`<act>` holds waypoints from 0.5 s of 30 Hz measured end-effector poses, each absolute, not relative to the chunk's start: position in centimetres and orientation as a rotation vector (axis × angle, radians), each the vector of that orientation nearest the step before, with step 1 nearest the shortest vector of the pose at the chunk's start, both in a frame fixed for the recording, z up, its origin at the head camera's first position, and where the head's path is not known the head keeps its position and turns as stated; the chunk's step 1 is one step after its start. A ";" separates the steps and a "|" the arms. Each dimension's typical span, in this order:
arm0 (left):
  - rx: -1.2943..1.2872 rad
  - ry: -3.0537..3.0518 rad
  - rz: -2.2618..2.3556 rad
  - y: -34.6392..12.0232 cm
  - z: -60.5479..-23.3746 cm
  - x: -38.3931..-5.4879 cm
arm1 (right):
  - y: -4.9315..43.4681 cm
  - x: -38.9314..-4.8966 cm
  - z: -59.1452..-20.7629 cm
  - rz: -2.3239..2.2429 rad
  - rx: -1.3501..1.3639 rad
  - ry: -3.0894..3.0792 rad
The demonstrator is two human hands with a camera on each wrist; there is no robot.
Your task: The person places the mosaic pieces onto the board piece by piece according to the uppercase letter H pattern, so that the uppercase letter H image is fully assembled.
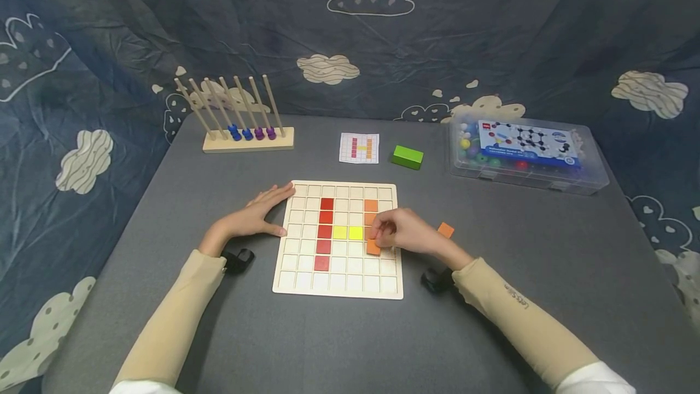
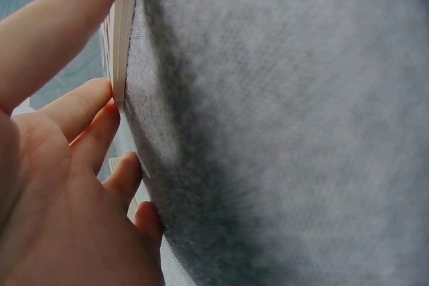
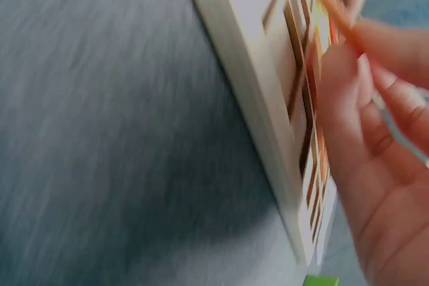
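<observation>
A pale wooden grid board (image 1: 354, 283) lies flat on the table. On it stand a column of several red tiles (image 1: 325, 231), two yellow tiles (image 1: 347, 233) in a row beside that column, and orange tiles (image 1: 370, 206) in a column farther right. My right hand (image 1: 407, 231) pinches an orange tile (image 1: 374, 248) between thumb and finger at the lower end of the orange column; the right wrist view has this tile (image 3: 338, 19) tilted over the board. With fingers extended, my left hand (image 1: 254, 214) touches the board's left edge (image 2: 123, 38).
Just right of my right hand lies a loose orange tile (image 1: 445, 230). Behind the board are a printed pattern card (image 1: 358, 158) and a green block (image 1: 407, 157). A wooden peg rack (image 1: 248, 141) with beads stands back left; a clear plastic case (image 1: 530, 178) sits back right.
</observation>
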State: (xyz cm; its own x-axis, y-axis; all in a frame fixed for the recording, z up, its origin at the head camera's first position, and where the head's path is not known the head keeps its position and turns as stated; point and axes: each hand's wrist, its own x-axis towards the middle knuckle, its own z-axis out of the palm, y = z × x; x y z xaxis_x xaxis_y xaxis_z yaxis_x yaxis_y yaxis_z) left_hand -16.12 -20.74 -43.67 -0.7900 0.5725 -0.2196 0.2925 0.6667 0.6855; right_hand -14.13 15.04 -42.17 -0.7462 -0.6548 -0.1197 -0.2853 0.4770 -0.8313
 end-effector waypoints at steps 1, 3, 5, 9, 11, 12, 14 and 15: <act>0.676 2.464 0.908 -20.7 -43.7 -16.1 | 14.6 -14.0 -42.2 -1.149 -0.791 2.325; 0.673 2.464 0.906 -20.7 -43.7 -16.1 | 14.0 -13.7 -42.1 -1.083 -0.807 2.379; 0.668 2.464 0.906 -20.7 -43.7 -16.2 | 13.7 -13.5 -42.0 -1.025 -0.822 2.430; 0.660 2.468 0.905 -20.8 -43.9 -16.2 | 13.4 -13.2 -42.0 -0.974 -0.848 2.495; 0.660 2.469 0.904 -20.8 -44.0 -16.2 | 13.6 -13.3 -41.9 -1.000 -0.836 2.481; 0.661 2.470 0.904 -20.9 -44.0 -16.2 | 13.8 -13.3 -42.0 -1.016 -0.829 2.467; 0.664 2.469 0.906 -20.9 -44.0 -16.2 | 14.2 -13.6 -42.0 -1.062 -0.805 2.432; 0.665 2.468 0.907 -20.9 -44.0 -16.2 | 14.5 -13.8 -42.1 -1.091 -0.789 2.409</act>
